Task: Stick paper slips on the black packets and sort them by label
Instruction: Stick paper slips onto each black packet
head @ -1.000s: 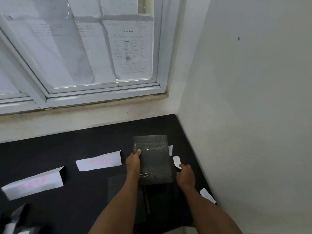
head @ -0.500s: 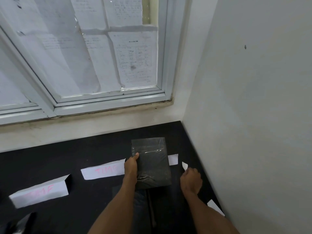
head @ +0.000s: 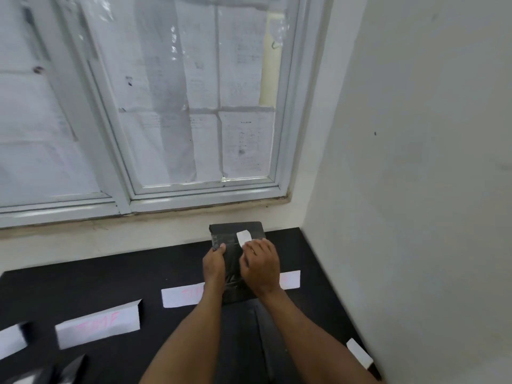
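A black packet is lifted above the black table, tilted up toward the window. My left hand grips its left edge, thumb on the front face. A small white paper slip lies on the packet's upper right part. My right hand rests on the packet's face, fingertips at the slip's lower edge. On the table lie white label strips with pink writing: one just left of my left wrist, one further left, one partly hidden behind my right hand.
The black table sits in a corner, with a window sill behind and a white wall on the right. Another white slip lies near the table's right edge. A white paper and dark packets show at lower left.
My right hand left the table with a white slip and brought it onto the packet's face. The packet has risen and tilted toward the window. My view has tipped upward.
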Action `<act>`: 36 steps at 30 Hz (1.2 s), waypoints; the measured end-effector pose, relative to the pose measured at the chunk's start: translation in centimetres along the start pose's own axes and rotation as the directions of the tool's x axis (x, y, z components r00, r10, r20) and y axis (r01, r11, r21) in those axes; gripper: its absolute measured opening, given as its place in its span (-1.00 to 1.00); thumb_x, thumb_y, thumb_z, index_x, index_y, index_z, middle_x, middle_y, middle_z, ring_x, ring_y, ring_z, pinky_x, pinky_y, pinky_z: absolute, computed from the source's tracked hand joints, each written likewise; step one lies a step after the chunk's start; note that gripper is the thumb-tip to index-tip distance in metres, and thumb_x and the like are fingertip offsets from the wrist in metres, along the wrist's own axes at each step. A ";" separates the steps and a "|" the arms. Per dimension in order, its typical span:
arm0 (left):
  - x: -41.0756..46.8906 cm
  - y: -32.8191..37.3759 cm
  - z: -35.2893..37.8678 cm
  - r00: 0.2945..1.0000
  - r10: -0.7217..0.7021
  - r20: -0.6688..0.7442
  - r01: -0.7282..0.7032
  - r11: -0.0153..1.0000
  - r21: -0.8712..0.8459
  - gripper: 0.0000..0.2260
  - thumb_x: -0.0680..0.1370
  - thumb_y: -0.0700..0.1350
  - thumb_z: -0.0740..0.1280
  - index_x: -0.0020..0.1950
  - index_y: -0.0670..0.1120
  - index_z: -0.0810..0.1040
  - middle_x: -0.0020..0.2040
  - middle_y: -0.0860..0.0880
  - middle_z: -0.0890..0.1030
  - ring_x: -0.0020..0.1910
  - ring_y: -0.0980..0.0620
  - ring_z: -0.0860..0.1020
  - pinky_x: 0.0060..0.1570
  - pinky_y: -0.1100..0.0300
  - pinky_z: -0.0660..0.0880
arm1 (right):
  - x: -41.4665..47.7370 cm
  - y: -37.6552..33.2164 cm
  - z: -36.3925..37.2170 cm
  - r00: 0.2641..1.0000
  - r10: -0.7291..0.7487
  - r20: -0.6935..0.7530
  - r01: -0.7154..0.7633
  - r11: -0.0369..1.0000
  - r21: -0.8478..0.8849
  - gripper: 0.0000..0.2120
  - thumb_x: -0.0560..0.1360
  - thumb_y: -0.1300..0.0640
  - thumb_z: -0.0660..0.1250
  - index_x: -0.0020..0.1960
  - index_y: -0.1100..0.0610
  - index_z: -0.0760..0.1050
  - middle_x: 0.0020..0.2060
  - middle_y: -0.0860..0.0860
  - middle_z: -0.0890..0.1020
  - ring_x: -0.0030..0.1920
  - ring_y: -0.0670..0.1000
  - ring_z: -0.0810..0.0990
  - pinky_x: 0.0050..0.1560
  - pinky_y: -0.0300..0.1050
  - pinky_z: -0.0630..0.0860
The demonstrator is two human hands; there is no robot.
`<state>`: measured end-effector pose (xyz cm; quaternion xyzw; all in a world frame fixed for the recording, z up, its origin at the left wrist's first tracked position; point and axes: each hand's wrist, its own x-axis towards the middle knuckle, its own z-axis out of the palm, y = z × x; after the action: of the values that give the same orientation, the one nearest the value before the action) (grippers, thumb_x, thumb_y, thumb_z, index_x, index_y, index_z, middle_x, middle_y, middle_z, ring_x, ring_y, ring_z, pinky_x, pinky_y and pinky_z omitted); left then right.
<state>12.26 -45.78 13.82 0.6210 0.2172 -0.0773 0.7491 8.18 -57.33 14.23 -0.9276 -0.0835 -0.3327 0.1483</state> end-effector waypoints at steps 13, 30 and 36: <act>-2.5 5.4 -10.7 0.995 0.102 0.000 -0.102 0.991 -0.086 -0.83 0.57 -0.10 0.25 -0.08 -0.13 0.60 -0.05 -0.18 0.64 -0.09 -0.12 0.57 0.03 -0.02 0.51 | 0.4 -11.1 -0.5 0.988 -0.141 0.066 0.141 0.990 -0.002 -0.75 0.47 0.08 0.29 0.08 0.13 0.61 0.05 0.04 0.67 0.08 0.02 0.63 0.24 -0.01 0.51; -2.3 7.8 -17.2 0.983 0.058 0.175 -0.030 0.987 -0.161 -0.74 0.55 -0.02 0.25 0.06 -0.17 0.61 -0.06 -0.21 0.69 -0.09 -0.19 0.65 -0.18 0.04 0.59 | 2.7 -13.6 -0.5 0.949 -0.003 0.315 0.037 0.994 -0.102 -0.30 0.48 -0.42 -0.09 0.54 -0.16 -0.04 0.55 -0.03 -0.27 0.54 0.01 -0.30 0.49 0.19 -0.22; -1.6 8.6 -19.0 0.985 0.066 0.162 -0.041 0.987 -0.157 -0.73 0.54 -0.02 0.26 0.04 -0.19 0.63 -0.09 -0.22 0.69 -0.10 -0.20 0.65 -0.17 0.05 0.58 | 2.9 -15.9 0.2 0.931 0.113 0.347 -0.181 0.969 0.171 -0.41 0.52 -0.35 0.04 0.51 -0.24 0.06 0.54 -0.06 -0.29 0.55 0.13 0.01 0.49 0.14 0.12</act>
<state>9.75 -25.89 19.64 0.5587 0.1424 -0.0919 0.8118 6.49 -42.13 19.50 -0.9544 -0.0706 -0.1483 0.2491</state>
